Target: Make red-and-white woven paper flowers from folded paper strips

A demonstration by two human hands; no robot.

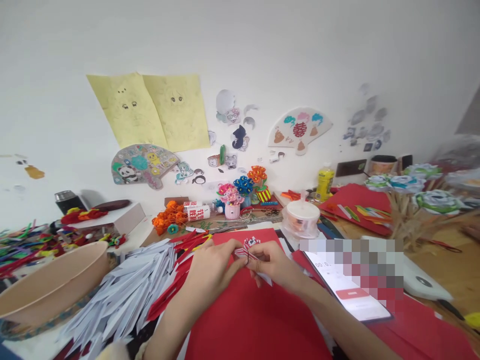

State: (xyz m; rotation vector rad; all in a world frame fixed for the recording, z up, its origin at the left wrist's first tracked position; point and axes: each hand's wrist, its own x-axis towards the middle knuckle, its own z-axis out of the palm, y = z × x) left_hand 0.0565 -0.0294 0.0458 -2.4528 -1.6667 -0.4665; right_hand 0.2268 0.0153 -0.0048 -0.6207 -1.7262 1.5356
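Over the red sheet of paper (258, 310), my two hands meet at a small red-and-white striped piece of folded paper (245, 254). My left hand (219, 257) pinches it from the left with thumb and fingers. From the right, my right hand (273, 262) grips the same piece, and a white strip end shows below its fingers. Just beyond the fingertips is a small striped folded part with a dark centre (252, 242); whether it joins the held piece I cannot tell. My fingers hide much of the folded paper.
Left of my arm lie a heap of white folded paper strips (123, 290), red strips (170, 285) and a beige basin (56, 275). A lit phone (352, 295) lies on the right. Behind stand pipe-cleaner flowers (243, 185), a round clear container (301, 220) and a yellow bottle (325, 184).
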